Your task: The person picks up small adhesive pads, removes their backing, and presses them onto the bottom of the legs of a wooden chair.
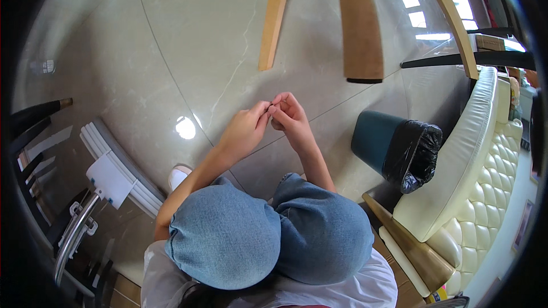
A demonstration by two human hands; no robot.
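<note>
Out past my knees, both hands meet at the fingertips. My left hand [246, 130] is closed, thumb and forefinger pressed together. Against it, my right hand [290, 118] also pinches with thumb and forefinger, its other fingers curled. A tiny dark spot shows between the fingertips; what it is, I cannot make out. Below the hands are my bent knees in blue denim [228, 234]. A white shoe [178, 175] shows beside my left forearm.
A dark teal bin [374, 140] with a black bag [419, 154] lies or tilts at the right, beside a cream tufted sofa [479, 194]. Wooden legs [359, 28] stand ahead on the glossy tiled floor [194, 40]. White tubes with a metal handle [77, 234] are at the left.
</note>
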